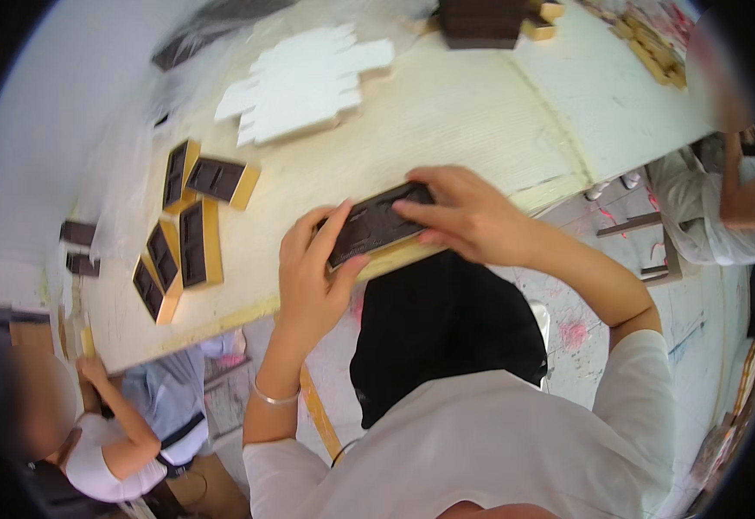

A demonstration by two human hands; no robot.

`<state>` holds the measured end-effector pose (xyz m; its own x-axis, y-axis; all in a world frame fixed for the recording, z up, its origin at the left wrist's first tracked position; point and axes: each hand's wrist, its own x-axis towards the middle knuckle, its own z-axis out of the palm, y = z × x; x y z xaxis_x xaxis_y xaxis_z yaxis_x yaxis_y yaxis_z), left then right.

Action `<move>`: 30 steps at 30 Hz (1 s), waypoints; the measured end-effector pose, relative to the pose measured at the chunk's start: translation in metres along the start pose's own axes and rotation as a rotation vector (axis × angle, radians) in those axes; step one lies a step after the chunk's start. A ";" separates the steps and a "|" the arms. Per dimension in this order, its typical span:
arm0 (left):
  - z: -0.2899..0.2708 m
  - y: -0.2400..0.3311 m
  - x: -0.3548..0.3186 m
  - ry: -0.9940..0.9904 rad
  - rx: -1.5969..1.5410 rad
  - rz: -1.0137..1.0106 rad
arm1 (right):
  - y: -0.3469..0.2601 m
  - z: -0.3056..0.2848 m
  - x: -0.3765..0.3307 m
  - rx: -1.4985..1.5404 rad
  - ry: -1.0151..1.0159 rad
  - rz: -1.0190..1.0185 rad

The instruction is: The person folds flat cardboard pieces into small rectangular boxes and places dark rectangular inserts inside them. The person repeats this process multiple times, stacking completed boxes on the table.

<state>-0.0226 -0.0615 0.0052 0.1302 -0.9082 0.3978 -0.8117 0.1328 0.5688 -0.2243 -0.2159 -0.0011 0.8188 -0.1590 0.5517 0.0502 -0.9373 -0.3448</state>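
Between my two hands is a gold box with a dark brown compartment tray (372, 227) in it, held at the table's near edge. My left hand (315, 264) grips its left end, with fingers over the top and the thumb along the near side. On the right end, my right hand (464, 212) has its fingers at the far corner and its thumb pressed on the dark tray. The underside of the box is hidden. Several similar gold boxes with dark trays (198, 242) lie to the left on the table.
A stack of flat white cut-out card pieces (300, 82) lies farther back on the pale table (455, 112). Dark trays (481, 22) are stacked at the far edge, with gold pieces (650, 52) to their right. People sit at left (114, 458) and right (706, 208).
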 end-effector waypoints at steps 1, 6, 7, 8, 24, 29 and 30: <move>0.002 0.002 0.001 0.021 -0.013 0.005 | 0.000 -0.006 0.001 0.039 -0.020 -0.001; -0.003 0.025 -0.003 -0.023 -0.020 0.148 | -0.015 -0.064 -0.014 0.251 -0.319 0.109; -0.005 0.028 -0.005 0.053 -0.029 0.201 | -0.017 -0.090 -0.019 0.317 -0.444 0.144; -0.014 0.033 -0.011 0.054 -0.074 0.172 | -0.015 -0.115 -0.021 0.401 -0.575 0.161; -0.068 0.100 0.006 -0.379 -1.649 0.694 | 0.094 -0.169 0.045 -0.497 0.259 0.166; -0.071 0.127 -0.023 -0.058 -1.669 0.648 | 0.068 -0.037 0.091 -0.352 0.112 -0.025; -0.072 0.126 -0.022 -0.098 -1.663 0.663 | 0.069 -0.016 0.104 -0.251 0.151 -0.049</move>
<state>-0.0867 0.0032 0.1199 -0.0270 -0.5525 0.8331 0.6665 0.6112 0.4269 -0.1450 -0.3022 0.0446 0.7234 -0.1380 0.6765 -0.0705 -0.9895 -0.1264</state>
